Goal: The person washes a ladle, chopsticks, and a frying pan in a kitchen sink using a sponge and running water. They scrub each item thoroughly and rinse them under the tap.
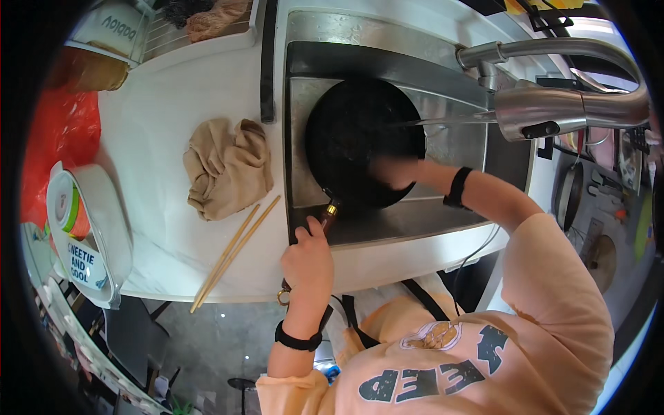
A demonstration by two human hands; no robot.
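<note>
A black frying pan (358, 129) lies in the stainless steel sink (389, 223). My left hand (309, 257) is closed around its wooden handle (329, 217), near the sink's front left corner. Inside the pan, at its lower right, my right hand (397, 172) is blurred; whether it holds anything cannot be made out. Water (446, 120) runs from the metal faucet (544, 111) into the pan. On the counter left of the sink lie a crumpled beige cloth (228, 168) and a pair of wooden chopsticks (236, 254), their lower ends at the counter's front edge.
A white plastic bin (111, 223) with containers stands at the counter's left end, beside a red plastic bag (62, 140). A white wire rack (207, 46) is at the back left. A black strip (267, 62) borders the sink's left side. Another pan (569, 197) hangs at the right.
</note>
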